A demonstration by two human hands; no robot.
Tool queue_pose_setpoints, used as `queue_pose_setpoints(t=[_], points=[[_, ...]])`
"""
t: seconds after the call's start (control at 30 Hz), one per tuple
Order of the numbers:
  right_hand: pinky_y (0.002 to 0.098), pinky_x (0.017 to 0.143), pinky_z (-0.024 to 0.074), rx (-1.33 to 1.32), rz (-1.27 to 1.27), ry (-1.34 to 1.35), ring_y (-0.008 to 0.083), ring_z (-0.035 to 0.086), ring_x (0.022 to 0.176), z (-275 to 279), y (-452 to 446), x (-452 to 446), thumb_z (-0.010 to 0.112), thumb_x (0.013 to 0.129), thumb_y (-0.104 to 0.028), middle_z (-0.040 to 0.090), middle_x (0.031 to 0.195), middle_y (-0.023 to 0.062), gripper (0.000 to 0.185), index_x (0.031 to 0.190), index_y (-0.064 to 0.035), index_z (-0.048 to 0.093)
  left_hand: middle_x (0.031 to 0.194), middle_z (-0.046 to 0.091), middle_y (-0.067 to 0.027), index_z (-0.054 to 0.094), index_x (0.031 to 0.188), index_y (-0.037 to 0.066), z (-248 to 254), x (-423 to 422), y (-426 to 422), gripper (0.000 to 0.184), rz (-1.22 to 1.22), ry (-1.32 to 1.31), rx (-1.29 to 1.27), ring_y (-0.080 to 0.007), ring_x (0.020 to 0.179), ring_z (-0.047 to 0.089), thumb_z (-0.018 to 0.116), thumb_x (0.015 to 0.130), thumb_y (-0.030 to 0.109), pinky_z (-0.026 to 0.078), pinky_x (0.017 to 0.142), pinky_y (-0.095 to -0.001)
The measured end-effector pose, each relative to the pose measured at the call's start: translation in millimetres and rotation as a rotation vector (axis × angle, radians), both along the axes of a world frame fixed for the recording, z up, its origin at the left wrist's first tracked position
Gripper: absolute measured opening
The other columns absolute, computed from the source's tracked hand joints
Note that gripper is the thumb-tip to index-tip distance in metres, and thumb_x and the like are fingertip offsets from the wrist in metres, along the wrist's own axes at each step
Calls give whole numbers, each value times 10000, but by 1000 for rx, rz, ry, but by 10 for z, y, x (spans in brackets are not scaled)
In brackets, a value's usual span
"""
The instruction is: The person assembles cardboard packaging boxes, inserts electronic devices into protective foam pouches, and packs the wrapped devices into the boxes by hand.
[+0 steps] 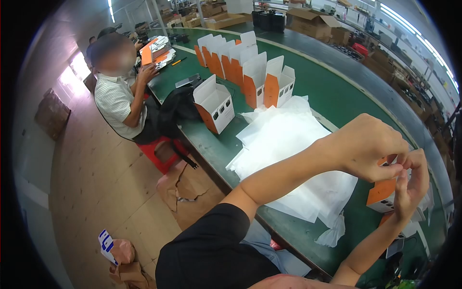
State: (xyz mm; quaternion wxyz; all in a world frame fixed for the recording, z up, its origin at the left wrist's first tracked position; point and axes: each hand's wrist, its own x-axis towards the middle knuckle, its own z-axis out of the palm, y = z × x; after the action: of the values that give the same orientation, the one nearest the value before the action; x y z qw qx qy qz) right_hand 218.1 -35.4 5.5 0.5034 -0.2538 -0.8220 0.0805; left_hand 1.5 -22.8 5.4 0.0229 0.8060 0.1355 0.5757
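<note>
My left hand (368, 147) reaches across from the black sleeve, its fingers closed in a pinch. Right against it, my right hand (413, 182) has its thumb and fingers bent together, the fingertips of both hands meeting. Whatever is between them, if anything, is too small or hidden to make out. Behind and below the hands, partly covered, is an orange and white box (381, 193). Under my left forearm lies a loose pile of white sheets (284, 139). An open orange and white box (215, 107) stands upright beyond the pile.
Several similar open boxes (254, 82) stand in a row on the green table (315, 86). A co-worker (118, 96) sits at the left, holding an orange and white carton (149, 54). A black bag (180, 103) rests at the table edge. Torn brown paper (187, 192) lies on the floor.
</note>
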Motion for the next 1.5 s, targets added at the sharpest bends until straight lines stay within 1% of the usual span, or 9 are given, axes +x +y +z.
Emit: queue_pose_setpoints(t=[0.43, 0.67, 0.83, 0.97, 1.17, 1.27, 1.37, 1.47, 1.5], points=[[309, 750, 398, 39, -5, -6, 178, 499, 799, 2, 7, -30, 642, 881, -197, 504, 850, 59, 222, 886, 1, 541, 718, 680, 2, 681, 817, 122, -19, 33, 3, 110, 15, 18, 9, -203, 672, 699, 772, 812, 184, 515, 591, -349], [314, 728, 393, 49, 9, -2, 182, 498, 786, -6, 2, -43, 639, 859, -181, 495, 830, 62, 206, 869, -3, 537, 722, 682, 1, 679, 815, 118, 0, 23, -15, 101, -19, 25, -25, -198, 681, 704, 760, 815, 179, 516, 595, -343], [317, 721, 390, 70, 11, 2, 182, 502, 783, 7, -5, -53, 641, 861, -173, 507, 837, 69, 202, 871, 2, 541, 724, 682, 0, 683, 819, 121, 8, 16, -38, 102, -22, 23, -47, -198, 685, 706, 762, 819, 185, 517, 596, -339], [321, 715, 390, 81, -15, -11, 185, 505, 771, 2, 2, -42, 639, 868, -174, 516, 833, 74, 205, 872, 8, 544, 731, 680, 3, 687, 827, 128, 19, 9, -15, 105, -3, 41, -13, -193, 691, 709, 771, 820, 191, 522, 606, -334], [317, 706, 386, 132, 25, -37, 183, 499, 749, 12, 21, -21, 634, 867, -184, 525, 818, 71, 212, 864, 8, 544, 745, 678, 6, 689, 839, 131, -1, 24, -19, 110, -17, 48, -38, -189, 703, 709, 776, 821, 196, 521, 620, -333], [321, 706, 388, 90, 48, -9, 185, 499, 745, 3, 12, -31, 633, 864, -185, 526, 818, 72, 209, 859, 5, 545, 750, 678, 8, 686, 838, 131, -3, 33, -13, 110, -25, 58, -33, -188, 698, 704, 774, 819, 193, 516, 616, -330], [327, 706, 396, 114, 71, -19, 191, 504, 762, 17, 6, -25, 621, 869, -178, 528, 824, 75, 193, 863, 1, 547, 749, 675, 9, 679, 833, 133, -1, 25, -16, 111, -21, 64, -21, -186, 691, 699, 773, 818, 189, 512, 613, -328], [323, 734, 407, 177, 62, -6, 184, 512, 796, 10, 22, -28, 605, 862, -120, 536, 860, 77, 150, 941, -1, 558, 745, 673, 11, 673, 828, 134, -1, 10, -8, 115, -30, 54, -12, -186, 688, 695, 774, 816, 188, 511, 612, -327], [321, 747, 410, 130, 79, 37, 180, 515, 805, -1, 12, -39, 600, 858, -99, 539, 874, 78, 160, 977, -2, 556, 744, 672, 11, 671, 827, 134, 4, -6, -4, 116, -26, 56, -12, -186, 687, 695, 774, 815, 186, 511, 612, -327]])
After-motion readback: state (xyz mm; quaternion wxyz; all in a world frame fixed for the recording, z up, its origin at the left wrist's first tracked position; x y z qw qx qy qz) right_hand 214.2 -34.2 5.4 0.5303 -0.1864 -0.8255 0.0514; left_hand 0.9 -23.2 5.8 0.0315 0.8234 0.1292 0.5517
